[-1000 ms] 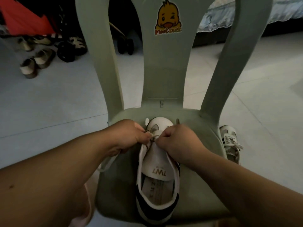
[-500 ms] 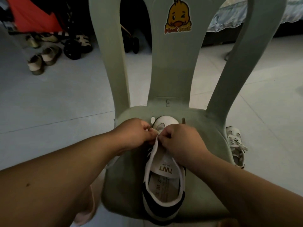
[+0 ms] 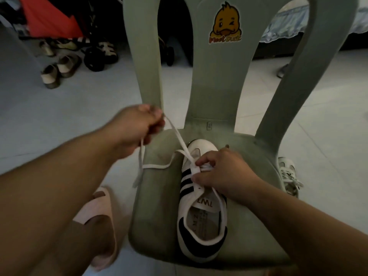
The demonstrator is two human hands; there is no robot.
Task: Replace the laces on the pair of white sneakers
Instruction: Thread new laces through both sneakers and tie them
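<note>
A white sneaker (image 3: 201, 220) with black stripes lies on the green chair seat (image 3: 155, 212), toe pointing away from me. My left hand (image 3: 137, 126) is raised to the left of it and grips a white lace (image 3: 179, 140) that runs taut down to the eyelets; its loose end droops over the seat's left edge. My right hand (image 3: 221, 172) rests on the sneaker's front and pinches the lacing between thumb and fingers. The second white sneaker (image 3: 288, 176) stands on the floor to the right of the chair.
The chair's tall back (image 3: 217, 76) carries a duck sticker (image 3: 226, 24). My foot in a pink slipper (image 3: 99, 222) is on the floor left of the seat. Several shoes (image 3: 59, 70) and a stroller stand at the far left; a bed edge is at the far right.
My left hand has pulled away up and to the left, drawing the lace out through the eyelets. My right hand stayed on the sneaker's front, holding the lacing.
</note>
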